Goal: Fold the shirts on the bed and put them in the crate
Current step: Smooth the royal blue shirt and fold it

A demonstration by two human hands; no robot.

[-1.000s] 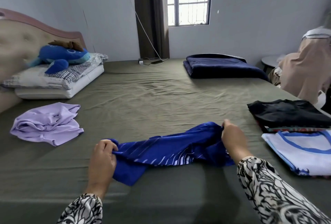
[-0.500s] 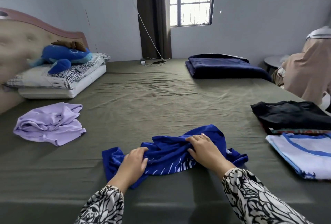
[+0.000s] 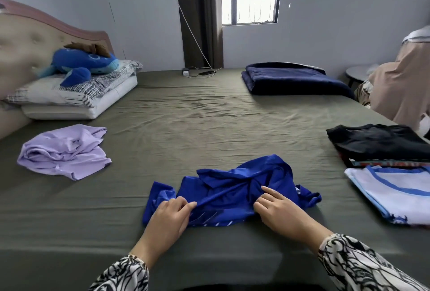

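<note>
The blue shirt (image 3: 235, 191) lies bunched on the bed (image 3: 186, 127) near its front edge, long axis running left to right, white stripes showing at its near hem. The left hand (image 3: 171, 219) pinches the shirt's left part; the right hand (image 3: 278, 211) pinches a fold at its right part. A crumpled lilac shirt (image 3: 64, 151) lies well left of it.

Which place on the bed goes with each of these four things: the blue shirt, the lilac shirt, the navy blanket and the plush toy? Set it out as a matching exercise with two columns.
Column 1
1. blue shirt
2. lilac shirt
3. navy blanket
4. plush toy

Column 2
A. on the pillows by the headboard
B. folded at the far right of the bed
C. crumpled alone at the near left
D. under both hands at the near edge

Pairs: 1-D, 2-C, 3-B, 4-A
</note>
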